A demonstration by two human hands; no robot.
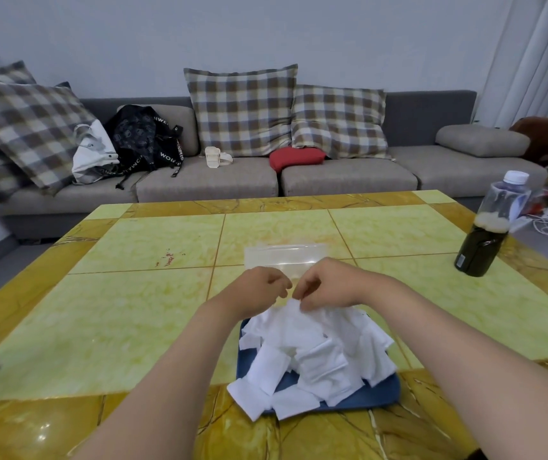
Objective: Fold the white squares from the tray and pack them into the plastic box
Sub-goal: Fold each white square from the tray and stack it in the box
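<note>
A heap of white squares (315,353) lies on a blue tray (385,391) near the table's front edge, some hanging over its rim. Just beyond the tray stands the clear plastic box (285,255), which looks empty. My left hand (259,285) and my right hand (327,283) meet over the far end of the heap, fingers curled. Together they pinch one white square (294,305) by its top edge, lifted slightly off the pile. The fingertips are partly hidden behind the knuckles.
A dark drink bottle (488,234) with a white cap stands at the table's right edge. The yellow tiled table (133,310) stretches left and ahead. Behind it is a grey sofa (348,177) with plaid cushions, bags and a red pillow.
</note>
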